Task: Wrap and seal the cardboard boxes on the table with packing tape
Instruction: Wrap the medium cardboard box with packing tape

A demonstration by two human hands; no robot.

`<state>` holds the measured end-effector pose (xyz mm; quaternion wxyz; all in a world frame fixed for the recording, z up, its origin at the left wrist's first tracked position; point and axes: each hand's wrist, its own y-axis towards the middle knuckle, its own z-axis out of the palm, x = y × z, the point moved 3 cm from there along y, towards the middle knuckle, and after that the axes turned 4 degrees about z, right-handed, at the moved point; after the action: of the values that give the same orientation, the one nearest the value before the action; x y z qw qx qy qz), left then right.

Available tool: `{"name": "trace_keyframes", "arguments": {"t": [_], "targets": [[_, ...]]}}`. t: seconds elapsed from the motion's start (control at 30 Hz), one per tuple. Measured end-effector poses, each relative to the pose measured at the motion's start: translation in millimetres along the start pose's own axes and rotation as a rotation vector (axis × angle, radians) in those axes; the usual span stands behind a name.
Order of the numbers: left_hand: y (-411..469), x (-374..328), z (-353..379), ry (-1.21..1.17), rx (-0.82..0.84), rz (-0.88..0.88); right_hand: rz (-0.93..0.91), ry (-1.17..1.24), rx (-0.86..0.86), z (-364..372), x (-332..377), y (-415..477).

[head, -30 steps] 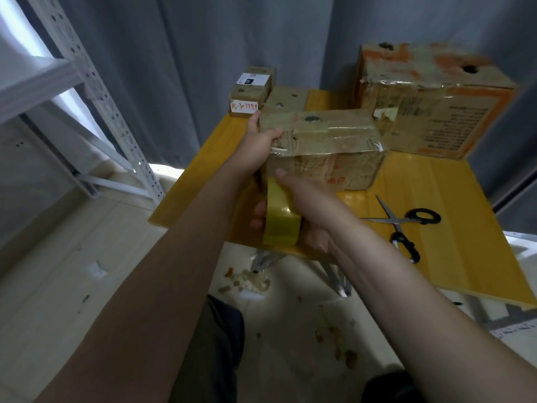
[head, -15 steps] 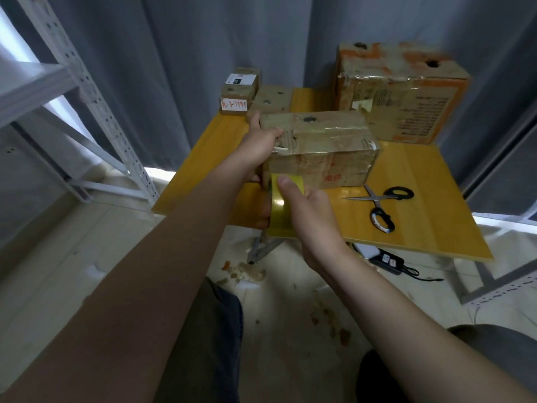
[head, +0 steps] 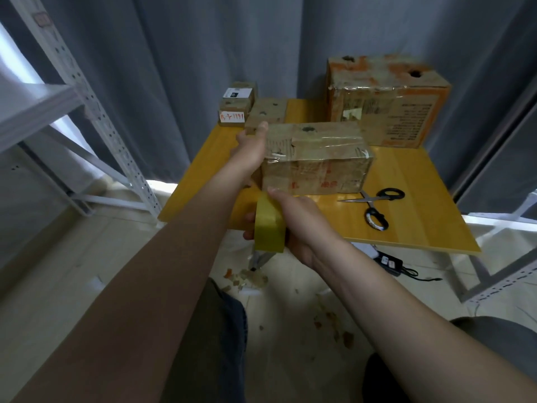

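Note:
A worn, taped cardboard box (head: 316, 161) sits near the front left of the yellow table (head: 406, 205). My left hand (head: 251, 149) grips its left end, thumb up on the top edge. My right hand (head: 302, 225) holds a roll of yellowish packing tape (head: 268, 225) just below the box's front left corner, thumb on the roll's top. Whether a tape strip runs to the box I cannot tell.
Black-handled scissors (head: 374, 207) lie on the table right of the box. A large orange-stained box (head: 383, 100) stands at the back right, small boxes (head: 236, 107) at the back left. A metal rack (head: 87, 112) stands left. A power adapter (head: 389, 261) lies on the floor.
The view has shifted slightly. My right hand with the tape roll has stayed close to the box's lower front corner; my left hand keeps its hold on the box end.

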<state>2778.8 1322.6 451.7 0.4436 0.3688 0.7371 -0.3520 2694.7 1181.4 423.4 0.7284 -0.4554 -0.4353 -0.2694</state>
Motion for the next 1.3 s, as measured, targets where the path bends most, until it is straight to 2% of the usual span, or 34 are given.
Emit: {"name": "trace_keyframes", "arguments": {"t": [0.1,0.23,0.33,0.43,0.5,0.53,0.63,0.7,0.77,0.83,0.97,1.17,1.3], "targets": [[-29.5,3.5,-24.5,0.155,-0.009,-0.012,0.052,0.066,-0.01,1.8,1.0,3.8],[-89.8,34.9,-28.7,0.255,0.244,-0.144,0.073,0.077,-0.049,2.1,-0.1,4.4],[-109.5,47.6,-22.8,0.088,0.251,-0.192,0.115,0.047,-0.027,-1.1,4.5,-2.4],[-110.0,47.7,-16.9,-0.094,0.196,-0.229,0.084,-0.187,-0.003,-19.9,18.3,-8.9],[-109.5,45.2,-13.0,-0.17,0.248,-0.253,0.001,-0.438,-0.071,-45.0,33.9,-15.3],[-108.8,43.5,-11.4,-0.192,0.281,-0.259,-0.063,-0.596,-0.155,-62.4,41.8,-17.1],[-106.2,39.8,-11.1,-0.161,0.292,-0.255,-0.246,-1.019,-0.545,-125.8,60.6,-16.6],[-106.9,38.2,-9.8,-0.149,0.285,-0.249,-0.175,-1.157,-0.653,-161.6,60.2,-9.2],[-107.9,37.7,-6.9,-0.154,0.28,-0.25,0.023,-1.27,-0.583,-183.4,51.2,1.2],[-107.9,37.7,-5.7,-0.146,0.25,-0.248,0.129,-1.306,-0.509,-193.9,44.8,10.4],[-103.5,37.9,-4.5,-0.162,0.239,-0.238,0.126,-1.381,-0.462,-196.5,49.6,18.0],[-99.4,37.9,-1.2,-0.217,0.255,-0.237,0.145,-1.463,-0.5,-195.5,53.1,10.3],[-99.7,39.2,-0.5,-0.25,0.228,-0.213,0.307,-1.374,-0.266,-187.2,63.7,3.7]]}}
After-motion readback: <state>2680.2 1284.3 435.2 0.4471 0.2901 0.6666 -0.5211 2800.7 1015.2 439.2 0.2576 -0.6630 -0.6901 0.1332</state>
